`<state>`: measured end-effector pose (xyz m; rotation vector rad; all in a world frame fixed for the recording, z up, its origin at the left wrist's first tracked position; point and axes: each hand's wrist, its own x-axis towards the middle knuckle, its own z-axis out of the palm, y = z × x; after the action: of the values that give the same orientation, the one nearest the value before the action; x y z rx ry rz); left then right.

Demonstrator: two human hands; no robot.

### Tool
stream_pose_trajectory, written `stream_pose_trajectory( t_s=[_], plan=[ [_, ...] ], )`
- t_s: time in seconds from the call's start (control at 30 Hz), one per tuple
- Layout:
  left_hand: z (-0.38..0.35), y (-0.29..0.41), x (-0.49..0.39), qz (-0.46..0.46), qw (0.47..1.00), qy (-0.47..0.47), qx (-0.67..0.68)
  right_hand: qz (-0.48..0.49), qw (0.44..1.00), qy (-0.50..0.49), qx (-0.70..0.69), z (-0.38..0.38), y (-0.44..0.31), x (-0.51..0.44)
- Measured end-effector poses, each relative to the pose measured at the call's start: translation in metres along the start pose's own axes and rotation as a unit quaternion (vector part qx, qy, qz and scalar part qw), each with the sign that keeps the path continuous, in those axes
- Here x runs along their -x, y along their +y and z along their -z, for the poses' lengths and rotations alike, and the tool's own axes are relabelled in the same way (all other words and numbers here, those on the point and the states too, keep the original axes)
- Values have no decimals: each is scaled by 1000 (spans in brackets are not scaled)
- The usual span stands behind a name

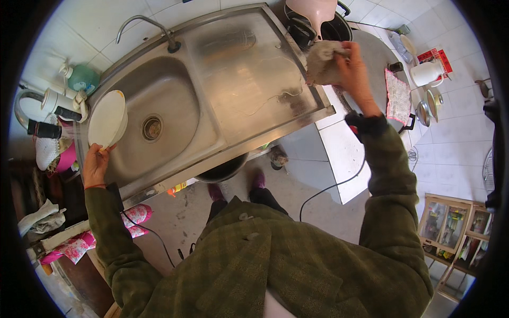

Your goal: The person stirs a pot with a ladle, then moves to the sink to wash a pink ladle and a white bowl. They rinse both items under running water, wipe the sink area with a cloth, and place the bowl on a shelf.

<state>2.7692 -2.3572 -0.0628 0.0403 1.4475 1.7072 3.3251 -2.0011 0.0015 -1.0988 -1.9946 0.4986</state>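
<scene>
My left hand [96, 163] grips the rim of a white bowl [106, 119], tilted on its side over the left part of the steel sink basin [167, 91]. A greyish-brown cloth [322, 63] hangs from my right hand [354, 71], above the right end of the drainboard [246, 79]. Behind the cloth stand a dark pot [342, 28] and a pink plastic ladle or scoop [314, 12]. The basin's drain [152, 128] shows in the middle. A curved faucet [149, 22] rises at the back edge of the sink.
A green pump bottle [82, 78] stands left of the basin. At right, a large round lid [370, 51] bears a pink-edged cloth [397, 97]; a white kettle [427, 73] stands beyond. A black cable [338, 185] hangs from my right sleeve. A glass-fronted cabinet [443, 222] is at far right.
</scene>
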Motion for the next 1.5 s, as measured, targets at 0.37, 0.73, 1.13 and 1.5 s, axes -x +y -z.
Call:
stream_pose_trajectory(
  t_s=[0.37, 0.73, 1.13, 1.5],
  plan=[
    [14, 6, 36, -7, 1000, -19, -12, 214, 877, -99, 419, -101, 32, 17],
    [16, 4, 43, -24, 999, -17, -38, -34, 909, -222, 350, -157, -42, 57],
    [13, 17, 51, -55, 997, -22, -58, 123, 967, -213, -66, -213, -119, 20],
    [18, 9, 55, -38, 998, 13, -47, 128, 883, -249, 376, -153, 12, -11]
  ],
)
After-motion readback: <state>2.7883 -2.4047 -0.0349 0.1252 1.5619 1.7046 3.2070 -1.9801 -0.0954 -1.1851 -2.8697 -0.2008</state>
